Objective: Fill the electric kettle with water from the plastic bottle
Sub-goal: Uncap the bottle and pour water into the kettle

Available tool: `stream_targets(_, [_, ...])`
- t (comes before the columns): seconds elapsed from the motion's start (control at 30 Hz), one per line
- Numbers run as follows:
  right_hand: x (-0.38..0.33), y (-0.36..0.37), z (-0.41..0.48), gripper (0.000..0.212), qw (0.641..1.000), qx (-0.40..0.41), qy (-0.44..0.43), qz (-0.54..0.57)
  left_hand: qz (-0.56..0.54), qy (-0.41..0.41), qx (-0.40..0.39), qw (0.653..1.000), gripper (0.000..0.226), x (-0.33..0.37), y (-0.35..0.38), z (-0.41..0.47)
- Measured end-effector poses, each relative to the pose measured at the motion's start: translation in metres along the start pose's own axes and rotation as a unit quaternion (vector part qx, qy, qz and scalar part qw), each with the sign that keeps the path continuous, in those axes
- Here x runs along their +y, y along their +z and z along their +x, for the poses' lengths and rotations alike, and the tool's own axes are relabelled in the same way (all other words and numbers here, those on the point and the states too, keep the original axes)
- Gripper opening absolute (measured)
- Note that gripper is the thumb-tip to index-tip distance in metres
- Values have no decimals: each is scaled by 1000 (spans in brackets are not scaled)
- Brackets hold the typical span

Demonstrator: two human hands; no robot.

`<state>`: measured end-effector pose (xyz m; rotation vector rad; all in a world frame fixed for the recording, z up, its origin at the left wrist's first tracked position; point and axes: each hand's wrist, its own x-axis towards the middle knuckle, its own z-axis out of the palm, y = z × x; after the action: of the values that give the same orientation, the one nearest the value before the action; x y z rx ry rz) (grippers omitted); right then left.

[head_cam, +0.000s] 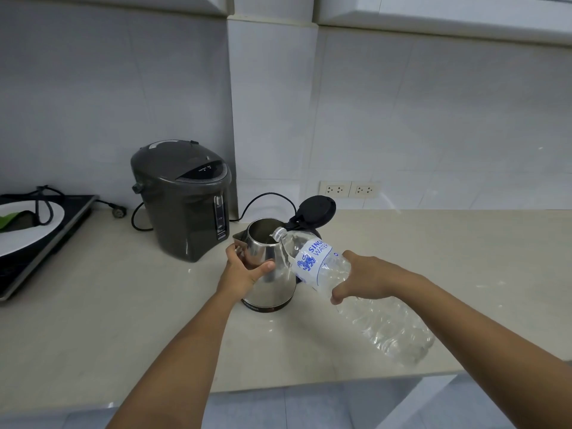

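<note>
A steel electric kettle stands on the beige counter with its black lid flipped up behind the opening. My left hand grips the kettle's left side, thumb across the front. My right hand holds a clear plastic water bottle around its middle. The bottle is tilted down to the left, uncapped, with its mouth over the kettle's rim. Its base points toward the counter's front edge.
A dark grey hot-water dispenser stands just left of the kettle, against the wall. A black cooktop with a white plate sits at far left. Black cords run behind. Two wall sockets are at the back right.
</note>
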<state>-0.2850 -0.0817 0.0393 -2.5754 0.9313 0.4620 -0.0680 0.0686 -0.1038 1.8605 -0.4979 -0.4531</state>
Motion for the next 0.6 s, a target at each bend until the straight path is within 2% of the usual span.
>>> stream_targets(0.6, [0, -5, 2, 85, 1000, -8, -1, -20, -15, -4, 0, 1000, 103, 0, 0, 1])
